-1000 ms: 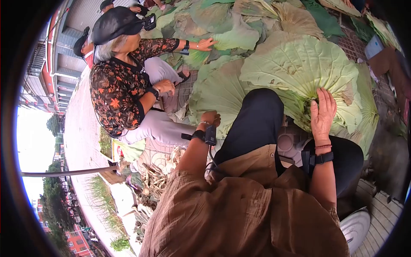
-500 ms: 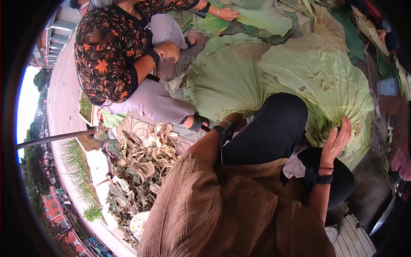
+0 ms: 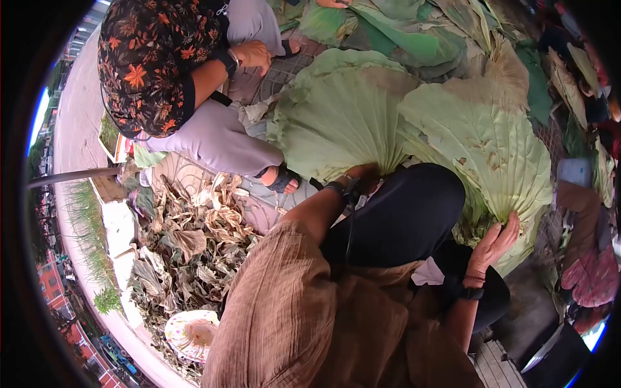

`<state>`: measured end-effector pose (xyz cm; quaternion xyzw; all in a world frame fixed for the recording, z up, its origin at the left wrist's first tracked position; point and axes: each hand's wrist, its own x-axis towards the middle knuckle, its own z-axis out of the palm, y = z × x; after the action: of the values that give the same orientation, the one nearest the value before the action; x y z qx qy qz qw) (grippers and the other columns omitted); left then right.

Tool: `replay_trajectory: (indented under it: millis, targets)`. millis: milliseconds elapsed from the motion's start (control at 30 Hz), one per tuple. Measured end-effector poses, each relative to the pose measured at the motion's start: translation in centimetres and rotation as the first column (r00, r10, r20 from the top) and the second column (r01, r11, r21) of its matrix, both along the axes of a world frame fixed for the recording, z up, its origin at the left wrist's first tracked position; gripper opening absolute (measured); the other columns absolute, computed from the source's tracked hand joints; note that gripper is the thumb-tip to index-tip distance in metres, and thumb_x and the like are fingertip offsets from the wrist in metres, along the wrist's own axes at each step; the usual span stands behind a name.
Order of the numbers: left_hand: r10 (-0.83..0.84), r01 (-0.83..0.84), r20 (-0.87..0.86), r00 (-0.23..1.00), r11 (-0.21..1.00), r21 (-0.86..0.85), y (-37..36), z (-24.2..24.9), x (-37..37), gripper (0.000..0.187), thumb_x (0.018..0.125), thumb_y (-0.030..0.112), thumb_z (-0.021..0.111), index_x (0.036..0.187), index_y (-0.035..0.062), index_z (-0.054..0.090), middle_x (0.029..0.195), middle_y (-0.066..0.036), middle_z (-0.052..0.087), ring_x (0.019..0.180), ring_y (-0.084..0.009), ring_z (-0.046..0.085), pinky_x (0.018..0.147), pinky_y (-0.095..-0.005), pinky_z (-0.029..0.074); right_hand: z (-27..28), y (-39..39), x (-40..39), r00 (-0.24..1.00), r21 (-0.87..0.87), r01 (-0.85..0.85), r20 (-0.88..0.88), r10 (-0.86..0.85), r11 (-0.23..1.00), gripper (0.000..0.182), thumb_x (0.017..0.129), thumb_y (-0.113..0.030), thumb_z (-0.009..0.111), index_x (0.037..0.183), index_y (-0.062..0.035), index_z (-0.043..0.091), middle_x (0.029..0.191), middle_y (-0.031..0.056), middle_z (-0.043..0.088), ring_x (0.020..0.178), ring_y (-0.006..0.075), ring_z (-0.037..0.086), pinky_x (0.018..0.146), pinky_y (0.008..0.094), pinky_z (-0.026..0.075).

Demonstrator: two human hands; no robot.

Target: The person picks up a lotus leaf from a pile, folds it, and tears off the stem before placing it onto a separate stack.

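Two big, pale green lotus leaf bundles lie fanned out in front of my knees. My right hand (image 3: pixel 495 242) grips the right lotus leaf bundle (image 3: pixel 482 136) at its gathered lower end, fingers on top; brown spots mark this bundle's surface. At the gathered base of the left lotus leaf bundle (image 3: pixel 343 110), my left hand (image 3: pixel 367 178) is closed in deep shade, close to my raised knee. Its fingertips are hard to make out. The two bundles overlap in the middle.
More lotus leaves (image 3: pixel 414 42) pile up at the back. A person in a floral shirt (image 3: pixel 149 64) sits at the left, one hand on the knee. Dry, curled brown leaves (image 3: pixel 187 246) and a patterned hat (image 3: pixel 192 335) lie lower left. A bluish container (image 3: pixel 574 171) stands at right.
The view has shifted, so the hat shows more fully. My right hand sits slightly lower along the leaf's edge. The other person's outstretched arm has mostly left the view.
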<state>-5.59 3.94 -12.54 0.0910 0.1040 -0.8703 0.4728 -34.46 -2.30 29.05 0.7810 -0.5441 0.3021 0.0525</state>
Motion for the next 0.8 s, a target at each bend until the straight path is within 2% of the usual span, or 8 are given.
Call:
replay_trajectory:
  millis: [67, 133, 200, 300, 400, 533, 667, 800]
  targets:
    - [-0.112, -0.01, 0.32, 0.941, 0.934, 0.356, -0.4, 12.2, 0.7, 0.032, 0.091, 0.035, 0.045, 0.101, 0.0079, 0.058, 0.092, -0.008, 0.06, 0.081, -0.0224, 0.055, 0.073, -0.032, 0.044, 0.3, 0.1, 0.3, 1.0, 0.028, 0.013, 0.015, -0.013, 1.0, 0.042, 0.093, -0.026, 0.041, 0.125, 0.0006, 0.045, 0.127, 0.0189, 0.046, 0.119, 0.036, 0.039, 0.1, 0.046, 0.028]
    - [-0.028, -0.084, 0.312, 0.95, 0.937, 0.339, -0.3, 12.2, 0.0, 0.038, 0.094, 0.034, 0.038, 0.117, 0.0057, 0.049, 0.112, -0.009, 0.056, 0.099, -0.0254, 0.05, 0.097, -0.0391, 0.034, 0.0, -0.1, -0.2, 1.0, 0.016, 0.017, -0.009, -0.017, 1.0, 0.043, 0.093, -0.028, 0.04, 0.125, 0.001, 0.045, 0.127, 0.019, 0.046, 0.119, 0.0369, 0.04, 0.101, 0.0469, 0.028]
    - [0.253, -0.309, 0.214, 0.944, 0.905, 0.294, -0.6, 12.6, -0.9, 0.045, 0.093, 0.036, 0.041, 0.123, 0.003, 0.045, 0.114, -0.011, 0.055, 0.097, -0.0252, 0.051, 0.094, -0.0386, 0.037, 0.0, -0.1, -0.2, 0.999, 0.026, 0.035, -0.029, -0.034, 0.999, 0.043, 0.093, -0.028, 0.039, 0.125, 0.001, 0.045, 0.126, 0.0187, 0.046, 0.119, 0.0369, 0.039, 0.101, 0.0473, 0.028]
    - [0.281, -0.386, 0.282, 0.917, 0.801, 0.457, -0.6, 18.0, -0.2, 0.041, 0.091, 0.033, 0.048, 0.119, 0.003, 0.049, 0.111, -0.011, 0.057, 0.095, -0.0251, 0.052, 0.089, -0.035, 0.042, -0.1, -0.2, -0.4, 0.998, 0.027, 0.043, -0.036, -0.042, 0.999, 0.043, 0.093, -0.029, 0.039, 0.124, 0.0007, 0.045, 0.126, 0.0184, 0.046, 0.119, 0.037, 0.039, 0.102, 0.0477, 0.028]
    - [0.291, -0.302, 0.094, 0.952, 0.846, 0.439, -0.2, 16.2, 0.5, 0.036, 0.09, 0.03, 0.051, 0.113, 0.0025, 0.051, 0.109, -0.01, 0.058, 0.091, -0.0242, 0.056, 0.087, -0.0344, 0.045, 0.1, -0.2, -0.4, 0.998, 0.026, 0.042, -0.044, -0.041, 0.999, 0.044, 0.093, -0.03, 0.039, 0.124, 0.0007, 0.045, 0.126, 0.0185, 0.047, 0.119, 0.0372, 0.04, 0.102, 0.0479, 0.027]
    - [0.287, -0.353, 0.207, 0.935, 0.801, 0.484, -0.3, 17.5, 1.2, 0.037, 0.088, 0.031, 0.053, 0.11, 0.0014, 0.05, 0.105, -0.013, 0.058, 0.091, -0.0253, 0.056, 0.082, -0.0348, 0.047, -0.2, -0.2, -0.5, 0.998, 0.012, 0.052, -0.042, -0.051, 0.999, 0.044, 0.093, -0.03, 0.04, 0.123, 0.0005, 0.045, 0.125, 0.0186, 0.048, 0.117, 0.0374, 0.04, 0.102, 0.048, 0.027]
    - [0.331, -0.339, 0.098, 0.938, 0.826, 0.45, -0.5, 17.5, 2.2, 0.021, 0.081, 0.027, 0.063, 0.09, 0.0083, 0.059, 0.097, -0.007, 0.06, 0.087, -0.0243, 0.055, 0.081, -0.0367, 0.046, -0.1, -0.1, -0.6, 0.998, 0.017, 0.052, -0.022, -0.051, 0.999, 0.042, 0.092, -0.028, 0.041, 0.124, -0.0009, 0.045, 0.126, 0.0169, 0.048, 0.118, 0.0371, 0.039, 0.102, 0.048, 0.027]
    - [0.421, -0.559, 0.368, 0.829, 0.628, 0.541, -1.0, 21.3, 3.4, 0.024, 0.079, 0.026, 0.065, 0.069, 0.0124, 0.048, 0.084, -0.005, 0.054, 0.087, -0.0231, 0.052, 0.08, -0.0402, 0.044, 0.0, -0.1, -0.5, 0.998, 0.018, 0.05, -0.028, -0.05, 0.999, 0.042, 0.092, -0.027, 0.041, 0.124, -0.0013, 0.045, 0.126, 0.0162, 0.047, 0.119, 0.0366, 0.039, 0.101, 0.0475, 0.027]
